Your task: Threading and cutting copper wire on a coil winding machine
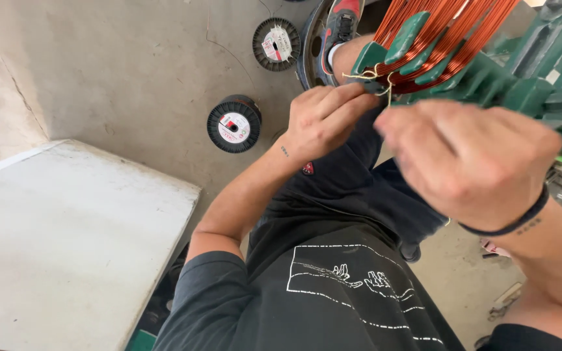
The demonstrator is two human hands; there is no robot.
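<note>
A bundle of copper wire (pixel 447 29) is wound over a green stepped former (pixel 417 49) at the top right. A pale tie string (pixel 378 81) is knotted around the bundle at its lower end. My left hand (pixel 323 117) pinches one end of that string just below the green former. My right hand (pixel 469 156), with a dark band at the wrist, is closed on the other end of the string, close to the camera and slightly blurred.
Two black wire spools (pixel 234 123) (pixel 276 43) lie on the concrete floor. A white slab-like table (pixel 66 240) fills the lower left. A green machine frame (pixel 541 78) stands at the right. My shoe (pixel 341 26) rests by a dark wheel rim.
</note>
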